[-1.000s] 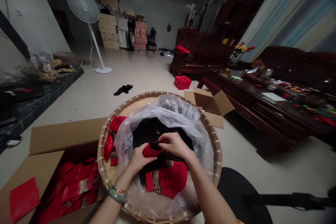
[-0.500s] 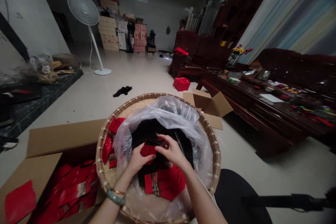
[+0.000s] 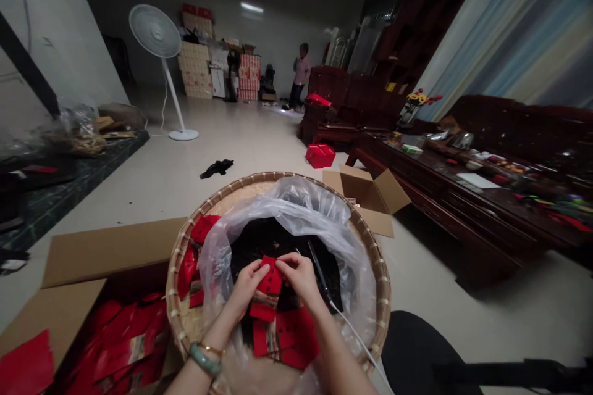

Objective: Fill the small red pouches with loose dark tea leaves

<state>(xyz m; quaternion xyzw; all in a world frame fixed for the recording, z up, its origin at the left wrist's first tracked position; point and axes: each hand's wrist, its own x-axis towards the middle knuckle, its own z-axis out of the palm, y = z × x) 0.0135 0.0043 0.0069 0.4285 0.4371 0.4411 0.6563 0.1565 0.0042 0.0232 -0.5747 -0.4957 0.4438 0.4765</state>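
Note:
My left hand [image 3: 247,289] pinches a small red packet [image 3: 267,303] with dark print by its upper left edge. The thumb and fingers of my right hand [image 3: 300,276] are closed at its upper right corner. Beneath the hands, a clear plastic bag [image 3: 356,259] lines a round woven bamboo basket [image 3: 383,278] and holds dark, loose material [image 3: 259,234]. More red packets [image 3: 296,338] lie on the bag's near side. To the right of my right hand rests a slim black tool [image 3: 319,271] with a white cord.
An open carton [image 3: 115,244] full of red packets stands at left, a smaller open carton [image 3: 389,191] beyond the basket. A black round object [image 3: 417,345] is at right. A white fan [image 3: 173,99], a long dark wood table [image 3: 445,197] and a standing person [image 3: 301,77] are farther off.
The packet has come up into fuller view, upright between both hands, and my fingers have closed in along its top. The view tipped slightly upward. The person at the back stepped into full view.

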